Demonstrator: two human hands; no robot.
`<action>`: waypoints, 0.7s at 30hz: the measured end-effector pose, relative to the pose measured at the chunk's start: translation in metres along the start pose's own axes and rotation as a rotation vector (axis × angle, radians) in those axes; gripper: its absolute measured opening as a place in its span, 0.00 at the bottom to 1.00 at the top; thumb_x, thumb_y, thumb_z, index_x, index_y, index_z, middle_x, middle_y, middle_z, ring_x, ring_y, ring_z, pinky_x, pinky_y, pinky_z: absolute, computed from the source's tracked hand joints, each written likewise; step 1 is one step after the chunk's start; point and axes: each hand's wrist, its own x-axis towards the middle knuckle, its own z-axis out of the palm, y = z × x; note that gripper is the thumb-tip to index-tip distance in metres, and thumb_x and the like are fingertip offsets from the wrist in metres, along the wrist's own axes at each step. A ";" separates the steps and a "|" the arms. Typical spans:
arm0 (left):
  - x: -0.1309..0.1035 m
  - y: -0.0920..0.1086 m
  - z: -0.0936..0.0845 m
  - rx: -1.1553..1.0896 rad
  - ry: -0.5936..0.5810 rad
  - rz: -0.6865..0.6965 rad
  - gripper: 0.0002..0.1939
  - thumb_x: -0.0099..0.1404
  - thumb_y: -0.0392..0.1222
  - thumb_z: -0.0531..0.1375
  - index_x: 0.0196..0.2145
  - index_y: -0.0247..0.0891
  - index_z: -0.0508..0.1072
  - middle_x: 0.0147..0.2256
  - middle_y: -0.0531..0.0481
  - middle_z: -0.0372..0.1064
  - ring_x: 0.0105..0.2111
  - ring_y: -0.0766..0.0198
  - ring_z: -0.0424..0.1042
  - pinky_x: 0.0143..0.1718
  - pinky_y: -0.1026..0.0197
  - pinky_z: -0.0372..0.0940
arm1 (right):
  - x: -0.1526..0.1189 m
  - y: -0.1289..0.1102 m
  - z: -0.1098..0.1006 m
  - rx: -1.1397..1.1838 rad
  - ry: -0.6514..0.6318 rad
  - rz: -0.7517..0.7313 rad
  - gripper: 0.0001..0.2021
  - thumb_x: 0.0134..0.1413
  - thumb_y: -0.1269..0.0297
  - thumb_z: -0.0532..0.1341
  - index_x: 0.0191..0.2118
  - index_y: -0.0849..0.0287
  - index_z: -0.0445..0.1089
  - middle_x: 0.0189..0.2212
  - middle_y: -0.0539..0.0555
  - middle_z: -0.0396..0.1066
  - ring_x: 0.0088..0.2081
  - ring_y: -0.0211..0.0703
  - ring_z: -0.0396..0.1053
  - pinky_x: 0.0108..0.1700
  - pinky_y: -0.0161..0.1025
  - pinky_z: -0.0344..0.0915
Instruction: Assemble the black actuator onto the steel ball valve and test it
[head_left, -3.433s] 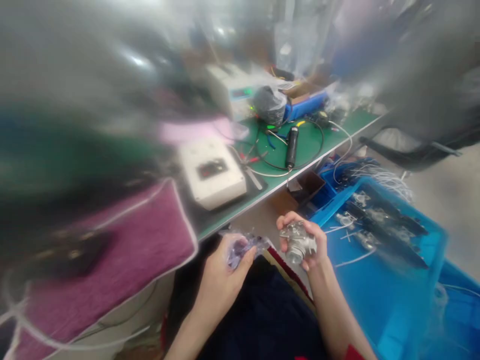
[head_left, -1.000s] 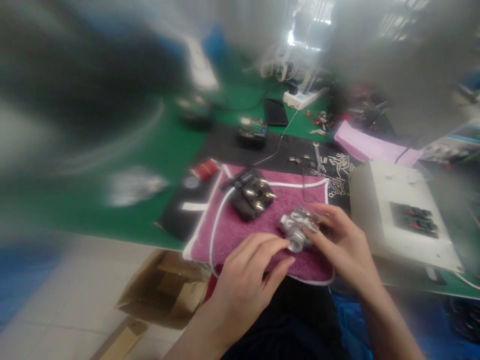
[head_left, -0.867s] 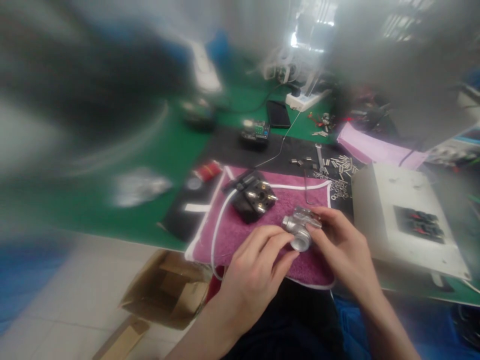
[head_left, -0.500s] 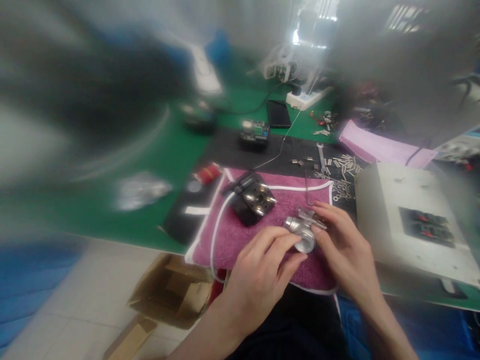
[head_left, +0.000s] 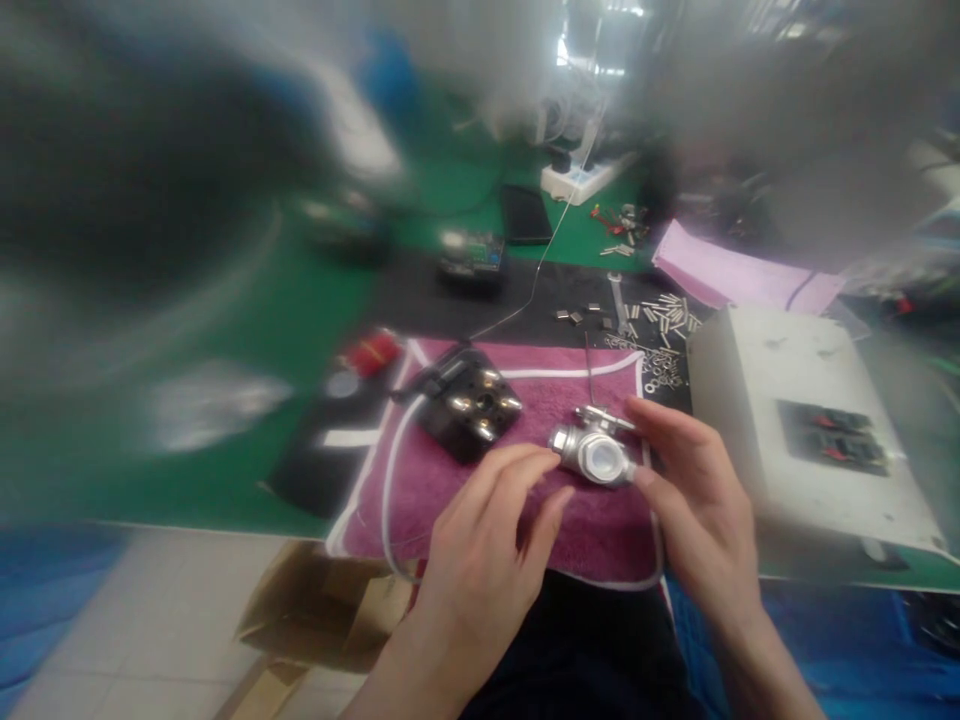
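Observation:
A silvery metal ball valve [head_left: 596, 455] rests on the purple towel [head_left: 577, 535], one round port facing me. My left hand [head_left: 491, 520] is just left of it, thumb and fingers apart with nothing between them; the fingertips come close to the valve's left end. On the other side, my right hand [head_left: 701, 500] has its fingers spread, and its thumb tip is at the valve's right end, perhaps touching. Left of the valve lies a black actuator box [head_left: 472, 405] with several brass-coloured studs. A thin hex key [head_left: 589, 365] lies behind the valve.
A wrench [head_left: 618, 303] lies near small metal pins [head_left: 667, 318] and rings on the black mat [head_left: 502, 300]. To the right stands a pale box [head_left: 750, 400] with dark terminals. A red spool [head_left: 373, 353] is at left, and a cardboard box [head_left: 300, 610] stands below the table edge.
My left hand has come off the valve and moved left, its fingers parting. My right hand has loosened and opened beside it. The view has shifted to the right.

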 end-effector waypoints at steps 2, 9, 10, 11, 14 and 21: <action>0.001 0.000 0.001 0.005 0.010 -0.027 0.14 0.76 0.40 0.61 0.57 0.45 0.70 0.53 0.52 0.71 0.49 0.64 0.74 0.58 0.63 0.69 | -0.001 -0.001 0.001 -0.062 -0.023 -0.062 0.24 0.64 0.63 0.65 0.64 0.49 0.66 0.65 0.56 0.64 0.67 0.53 0.62 0.72 0.54 0.58; 0.003 -0.003 0.002 -0.001 -0.031 -0.048 0.14 0.77 0.38 0.58 0.58 0.46 0.69 0.55 0.53 0.71 0.53 0.66 0.73 0.61 0.65 0.65 | 0.002 -0.002 0.005 -0.307 -0.139 -0.225 0.29 0.59 0.61 0.71 0.63 0.51 0.64 0.67 0.56 0.61 0.68 0.52 0.59 0.71 0.50 0.58; 0.003 -0.004 0.002 0.004 -0.030 -0.045 0.14 0.77 0.38 0.57 0.58 0.45 0.69 0.54 0.53 0.71 0.53 0.65 0.73 0.61 0.64 0.66 | 0.003 -0.002 0.005 -0.312 -0.137 -0.226 0.29 0.59 0.60 0.71 0.63 0.51 0.64 0.66 0.56 0.62 0.67 0.52 0.60 0.71 0.51 0.59; 0.004 -0.004 0.002 0.010 -0.030 -0.042 0.14 0.77 0.38 0.57 0.58 0.44 0.69 0.54 0.52 0.72 0.52 0.64 0.74 0.60 0.63 0.66 | 0.004 -0.001 0.005 -0.318 -0.140 -0.226 0.29 0.59 0.59 0.71 0.63 0.51 0.64 0.66 0.56 0.62 0.67 0.52 0.60 0.70 0.51 0.59; 0.006 -0.005 0.005 0.028 -0.055 -0.042 0.14 0.78 0.37 0.55 0.58 0.43 0.69 0.52 0.51 0.73 0.50 0.62 0.75 0.59 0.60 0.68 | 0.006 0.004 0.006 -0.360 -0.156 -0.249 0.31 0.60 0.58 0.71 0.66 0.51 0.62 0.64 0.56 0.64 0.66 0.52 0.62 0.69 0.51 0.60; 0.007 -0.005 0.002 -0.055 -0.029 -0.076 0.11 0.77 0.35 0.56 0.54 0.44 0.72 0.49 0.54 0.76 0.48 0.64 0.76 0.55 0.61 0.68 | 0.002 0.004 0.004 -0.429 -0.136 -0.356 0.21 0.64 0.65 0.67 0.61 0.51 0.69 0.62 0.55 0.67 0.63 0.51 0.66 0.68 0.49 0.62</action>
